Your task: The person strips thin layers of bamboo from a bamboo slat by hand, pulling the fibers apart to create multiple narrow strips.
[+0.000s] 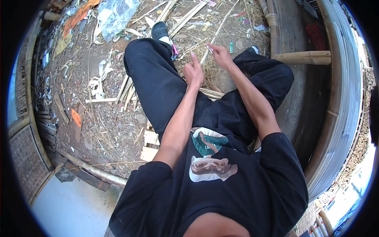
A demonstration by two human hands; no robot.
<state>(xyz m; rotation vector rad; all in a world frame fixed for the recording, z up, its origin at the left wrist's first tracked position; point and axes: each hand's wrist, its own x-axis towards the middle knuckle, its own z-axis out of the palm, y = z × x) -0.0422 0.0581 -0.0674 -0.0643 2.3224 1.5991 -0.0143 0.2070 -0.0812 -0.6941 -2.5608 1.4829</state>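
Above the ground, between my bent knees, both hands are raised close together but apart. My left hand (193, 74) is mostly closed, one finger pointing up and away, with nothing visible in it. To its right, my right hand (222, 56) has its fingers drawn together, one reaching left. A small pale spot shows at its fingertips; whether it is a held thing or a nail, I cannot make out. Beyond them a long, thin bamboo stick (223, 27) lies slantwise on the ground, passing behind the gap between my hands.
Split bamboo strips (188, 16) lie at the far side, near my sandalled foot (159, 31). Clear plastic sheeting (114, 17), orange scraps (76, 117) and pale shavings (96, 85) litter the ground at left. A bamboo-framed wooden bench (302, 58) stands along the right.
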